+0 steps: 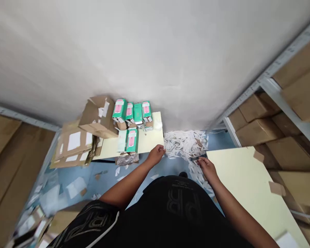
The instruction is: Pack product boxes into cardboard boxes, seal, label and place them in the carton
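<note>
Shredded paper, apparently, on blue floor

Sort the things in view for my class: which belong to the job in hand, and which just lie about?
In hand: left hand, pinching a thin pale item; right hand, a small dark item; both too small to identify.

Apparently lying about, untouched: paper strips; green boxes; open carton; flattened cardboard.

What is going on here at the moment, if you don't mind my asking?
A person in a black top has both hands out in front, apart from each other. The left hand pinches a thin pale thing, and the right hand a small dark thing; both are too small to identify. White strips lie heaped beyond the hands. The left hand is near a table bearing green boxes and an open carton, the right near another table.
</note>
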{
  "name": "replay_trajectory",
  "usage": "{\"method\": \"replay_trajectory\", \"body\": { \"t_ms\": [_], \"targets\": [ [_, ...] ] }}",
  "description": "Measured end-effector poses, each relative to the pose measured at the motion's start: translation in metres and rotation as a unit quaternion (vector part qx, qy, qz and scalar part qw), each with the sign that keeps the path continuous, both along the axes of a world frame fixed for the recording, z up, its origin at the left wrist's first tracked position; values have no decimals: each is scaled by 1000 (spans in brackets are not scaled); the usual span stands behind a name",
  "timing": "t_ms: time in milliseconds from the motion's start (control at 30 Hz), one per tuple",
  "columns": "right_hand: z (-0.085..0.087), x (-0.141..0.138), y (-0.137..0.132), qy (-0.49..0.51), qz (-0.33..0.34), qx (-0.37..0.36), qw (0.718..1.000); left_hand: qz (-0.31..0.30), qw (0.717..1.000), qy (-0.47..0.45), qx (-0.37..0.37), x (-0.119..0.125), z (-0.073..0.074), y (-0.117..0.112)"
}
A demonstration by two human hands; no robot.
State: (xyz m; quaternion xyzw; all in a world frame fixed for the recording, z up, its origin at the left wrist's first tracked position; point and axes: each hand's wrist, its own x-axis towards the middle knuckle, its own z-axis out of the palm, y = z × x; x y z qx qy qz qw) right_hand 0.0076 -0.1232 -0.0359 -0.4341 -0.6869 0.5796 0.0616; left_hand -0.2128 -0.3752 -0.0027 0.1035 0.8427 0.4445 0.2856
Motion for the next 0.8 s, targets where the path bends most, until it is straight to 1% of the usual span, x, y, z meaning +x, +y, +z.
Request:
{"method": "replay_trajectory", "body": {
  "t_ms": [100,167,233,333,400,433,533,600,667,733,800],
  "targets": [
    [5,-49,11,-3,80,-35,996,53,998,37,-28,-11,8,-15],
    [9,-77,14,-15,130,-44,990,72,992,73,-67,-20,14,-31],
    [12,-103,11,-18,172,-46,984,84,979,121,-138,-32,17,-52],
    [13,-136,-4,-13,214,-45,976,99,943,166,-272,-56,15,-89],
    [10,-155,-20,-17,233,-42,971,101,924,145,-339,-73,8,-110],
    [7,-163,-29,-21,240,-39,970,94,919,124,-361,-81,3,-118],
    [1,-184,-58,-35,249,-31,967,48,910,82,-404,-97,-20,-132],
    [-1,-197,-78,-44,248,-29,967,19,906,90,-413,-102,-38,-135],
    [-1,-209,-96,-48,240,-28,969,1,907,102,-408,-105,-52,-137],
    [0,-218,-110,-46,231,-28,971,-17,914,102,-393,-108,-58,-139],
    [1,-226,-120,-44,240,-31,969,-21,921,98,-376,-112,-55,-144]
  ]
}}
